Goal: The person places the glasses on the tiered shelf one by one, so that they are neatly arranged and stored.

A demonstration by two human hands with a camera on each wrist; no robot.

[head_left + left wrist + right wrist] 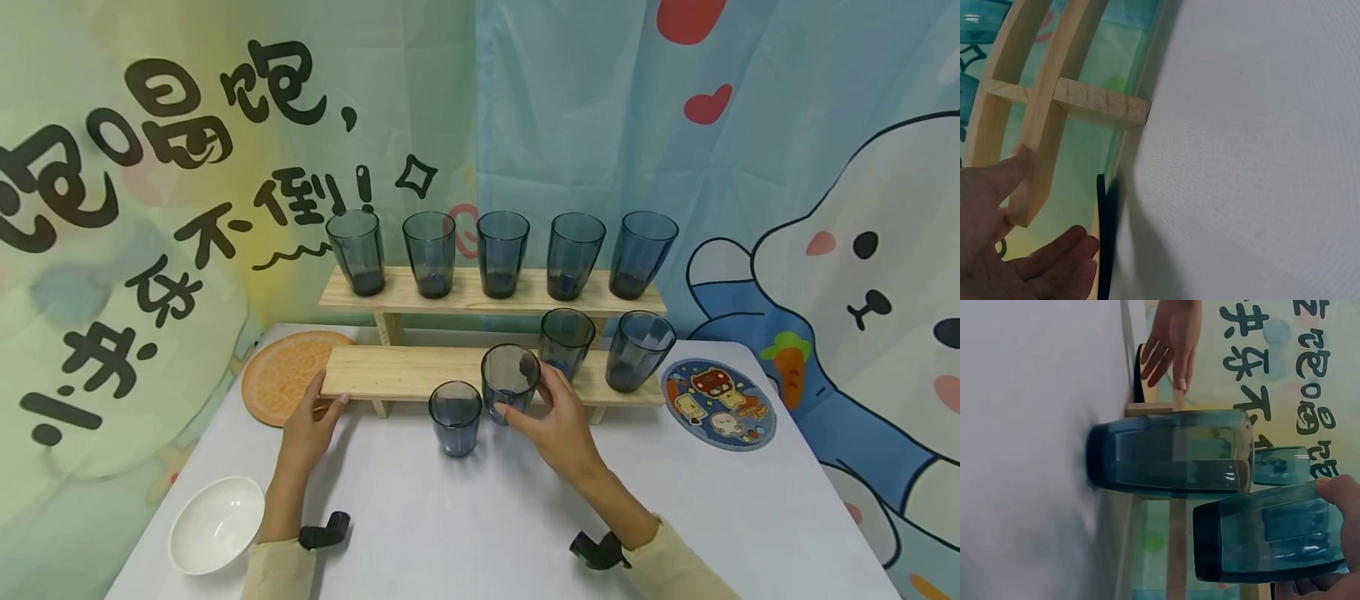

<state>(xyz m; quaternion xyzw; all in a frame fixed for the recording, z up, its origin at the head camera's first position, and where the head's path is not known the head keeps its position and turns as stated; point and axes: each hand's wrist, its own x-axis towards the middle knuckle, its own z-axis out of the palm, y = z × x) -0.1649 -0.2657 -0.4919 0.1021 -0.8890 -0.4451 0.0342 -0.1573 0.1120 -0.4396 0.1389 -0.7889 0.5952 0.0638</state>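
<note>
My right hand [561,433] grips a blue-tinted drinking glass [504,385] by its sides, thumb toward me. In the right wrist view that glass [1266,537] is raised off the table, its base higher than that of a second glass [1166,453] standing on the cloth. The standing glass [455,425] is just left of it in the head view. At the left end of the lower wooden shelf [397,375], my left hand [309,429] pinches the board. Its thumb [1013,165] presses the wood, with the other fingers spread below.
Several matching glasses line the upper shelf [465,304]. Two more glasses, one [567,337] partly behind the held glass and one [640,350] farther right, stand on the lower board. A pizza-patterned round mat [277,375], white bowl [217,525] and blue cartoon mat [720,404] lie around.
</note>
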